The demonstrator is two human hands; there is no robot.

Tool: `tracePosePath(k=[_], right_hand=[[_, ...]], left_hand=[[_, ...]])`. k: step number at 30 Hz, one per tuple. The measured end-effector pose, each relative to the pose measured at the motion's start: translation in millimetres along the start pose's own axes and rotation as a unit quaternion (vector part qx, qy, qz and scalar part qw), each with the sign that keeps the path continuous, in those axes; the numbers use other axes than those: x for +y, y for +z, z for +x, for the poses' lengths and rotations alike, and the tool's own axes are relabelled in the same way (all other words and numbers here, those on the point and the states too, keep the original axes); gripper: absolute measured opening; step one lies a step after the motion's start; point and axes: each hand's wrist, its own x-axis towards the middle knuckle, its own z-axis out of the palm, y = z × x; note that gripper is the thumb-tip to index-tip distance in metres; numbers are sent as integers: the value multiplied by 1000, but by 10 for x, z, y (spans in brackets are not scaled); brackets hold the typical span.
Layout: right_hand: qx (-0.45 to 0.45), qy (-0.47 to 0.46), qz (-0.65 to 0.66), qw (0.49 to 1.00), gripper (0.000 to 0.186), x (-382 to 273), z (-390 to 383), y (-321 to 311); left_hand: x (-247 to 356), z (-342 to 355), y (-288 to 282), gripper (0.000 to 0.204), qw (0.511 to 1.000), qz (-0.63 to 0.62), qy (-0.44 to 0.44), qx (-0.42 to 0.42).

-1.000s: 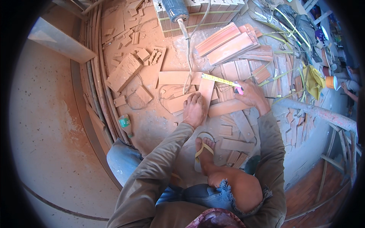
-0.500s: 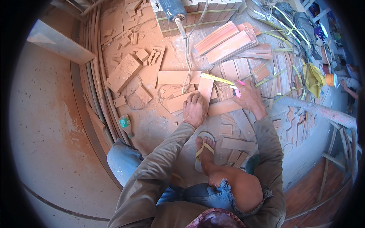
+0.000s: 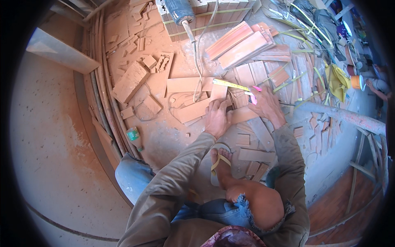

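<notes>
My left hand (image 3: 219, 117) rests with curled fingers on an upright-lying terracotta strip (image 3: 218, 92), beside another loose tile (image 3: 191, 110). My right hand (image 3: 266, 107) grips a pink tape measure (image 3: 254, 93); its yellow blade (image 3: 230, 84) reaches leftward across the strips, its end at the junction with a crosswise strip (image 3: 185, 84). Another strip (image 3: 242, 115) runs beneath and between my hands.
A power tool (image 3: 183, 14) with its cord lies by strapped bricks (image 3: 210, 22). Around are stacked tiles (image 3: 242, 47), broken pieces (image 3: 127, 82), a bottle (image 3: 133, 138), long poles (image 3: 103, 90), a metal pipe (image 3: 341, 117), a yellow sack (image 3: 336, 82) and another person's arm (image 3: 376, 90).
My left hand has shifted rightward from the loose tile onto the strip under the tape's end. My right hand and tape have moved slightly left, and the view has shifted a little.
</notes>
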Motion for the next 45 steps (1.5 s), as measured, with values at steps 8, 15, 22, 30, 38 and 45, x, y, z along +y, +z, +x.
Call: tracePosePath(k=[8,15,22,30,38,45], right_hand=[[-4,11,-12,1000,57,48,36,122],[4,-5,13,1000,60,49,47,67],[-46,13,5,999,66,17,45,-34],[-50,11,-31,998,66,16,75,-42],[-51,14,-31,998,65,23,75,-24],[-31,3,-7,1000,64,22,72,11]], left_hand=[[502,572,316,39,984,-178,-3,4],[337,777,440,12,948,-289,-109,-80],[-277,501,150,9,910,-367,-166,-98],[-585,-340,-583,12,754,-550,-356,-50],[-674,-695,-625,16,738,-575,-348,-58],[-618,-549,-646,16,766,-528,-355,-90]])
